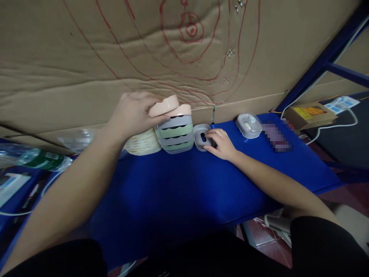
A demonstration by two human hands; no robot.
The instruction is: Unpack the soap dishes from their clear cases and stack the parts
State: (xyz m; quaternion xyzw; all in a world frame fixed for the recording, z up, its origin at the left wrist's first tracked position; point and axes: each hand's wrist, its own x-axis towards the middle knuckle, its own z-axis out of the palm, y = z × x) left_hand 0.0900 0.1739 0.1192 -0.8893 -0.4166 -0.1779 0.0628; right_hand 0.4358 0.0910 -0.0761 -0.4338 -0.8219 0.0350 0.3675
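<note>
My left hand (135, 111) grips a pink plastic piece (165, 106), tilted over the top of a stack of rounded trays (175, 132) in pink, grey and green. Just right of the stack, a grey tray (198, 144) with a dark oval in its middle lies on the blue table (178, 184). The fingers of my right hand (217, 143) are bent over that tray's right side, thumb at its near edge, holding it. Left of the stack sits a pile of pale yellowish round pieces (143, 143), partly behind my left wrist.
A lidded grey container (248, 125) stands at the right, beside a pixelated item (276, 137). A cardboard box (308, 115) and white cable lie farther right. A plastic bottle (49, 159) is at the left. Cardboard (86, 46) with red lines rises behind the table.
</note>
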